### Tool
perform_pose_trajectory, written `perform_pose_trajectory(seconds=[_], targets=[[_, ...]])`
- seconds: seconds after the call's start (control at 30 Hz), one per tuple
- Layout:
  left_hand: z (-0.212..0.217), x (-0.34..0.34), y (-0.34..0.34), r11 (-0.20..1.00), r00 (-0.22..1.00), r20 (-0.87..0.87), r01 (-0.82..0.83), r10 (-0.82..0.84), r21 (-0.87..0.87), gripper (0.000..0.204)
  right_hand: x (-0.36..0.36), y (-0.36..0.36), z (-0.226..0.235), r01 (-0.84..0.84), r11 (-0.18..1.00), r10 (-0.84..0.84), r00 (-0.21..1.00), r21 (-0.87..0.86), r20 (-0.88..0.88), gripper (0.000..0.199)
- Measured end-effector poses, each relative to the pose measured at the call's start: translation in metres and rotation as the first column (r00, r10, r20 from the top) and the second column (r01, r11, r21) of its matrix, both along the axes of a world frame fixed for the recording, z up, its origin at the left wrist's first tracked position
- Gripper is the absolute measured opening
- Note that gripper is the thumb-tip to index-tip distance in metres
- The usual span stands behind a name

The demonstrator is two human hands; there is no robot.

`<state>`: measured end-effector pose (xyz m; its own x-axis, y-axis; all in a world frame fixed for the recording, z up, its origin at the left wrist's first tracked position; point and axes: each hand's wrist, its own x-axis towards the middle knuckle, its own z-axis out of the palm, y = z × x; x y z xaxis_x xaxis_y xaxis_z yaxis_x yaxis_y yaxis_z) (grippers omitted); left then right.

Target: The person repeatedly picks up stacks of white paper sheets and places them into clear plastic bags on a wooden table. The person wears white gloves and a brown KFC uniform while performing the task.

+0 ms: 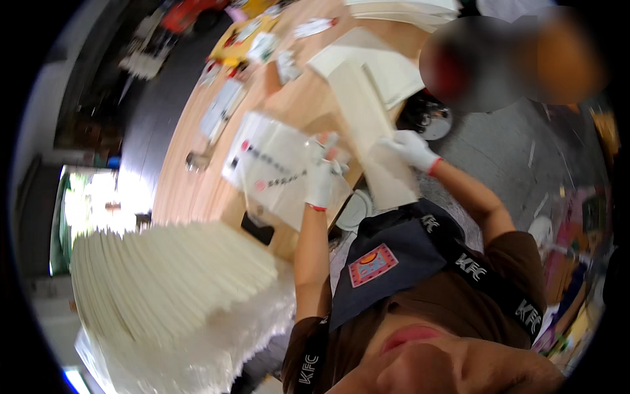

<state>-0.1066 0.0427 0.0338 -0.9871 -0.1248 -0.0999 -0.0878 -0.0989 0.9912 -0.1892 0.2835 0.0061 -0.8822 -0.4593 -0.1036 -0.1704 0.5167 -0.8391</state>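
My left hand (pixel 319 178), in a white glove with a red cuff, is over a white sheet or flat bag (pixel 272 161) printed with red and black marks. Its fingers are smeared by motion, so whether they grip the sheet is unclear. At the right, my right hand (pixel 410 150), gloved the same way, has its fingers closed on the edge of a long cream folded sheet (pixel 364 108). That sheet slants from the table down past its near edge toward my apron. A broader pale sheet (pixel 394 79) lies partly under its far end.
A tall stack of cream sheets (pixel 170 282) in clear plastic stands at the lower left. On the wooden table (pixel 187 177) lie a dark phone-like slab (pixel 256 228), a tape dispenser-like tool (pixel 197 161) and yellow packaging (pixel 246 36). More pale sheets (pixel 403 10) sit at the far edge.
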Motion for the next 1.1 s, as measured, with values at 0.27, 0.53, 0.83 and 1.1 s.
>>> perform_pose_trajectory(seconds=[0.27,0.53,0.83,1.1], targets=[[0.117,0.037,-0.097,0.975,0.968,-0.133,-0.202,0.213,0.090,0.048,0.017,0.004,0.156,-0.401,0.759,0.645,0.361,0.513,-0.673,0.013],[0.133,0.082,-0.083,0.796,0.893,-0.331,-0.430,0.305,-0.425,0.045,0.015,-0.050,0.122,-0.316,0.483,0.871,0.274,0.817,-0.408,0.012],[0.103,0.094,-0.091,0.833,0.821,-0.261,-0.546,0.508,-0.095,0.033,0.023,-0.014,0.120,-0.533,0.564,0.786,0.111,0.631,-0.609,0.013],[0.080,0.098,0.023,0.403,0.881,-0.470,-0.450,0.053,-0.797,0.037,0.011,-0.085,0.104,-0.726,0.688,0.714,0.676,0.007,-0.183,0.014]])
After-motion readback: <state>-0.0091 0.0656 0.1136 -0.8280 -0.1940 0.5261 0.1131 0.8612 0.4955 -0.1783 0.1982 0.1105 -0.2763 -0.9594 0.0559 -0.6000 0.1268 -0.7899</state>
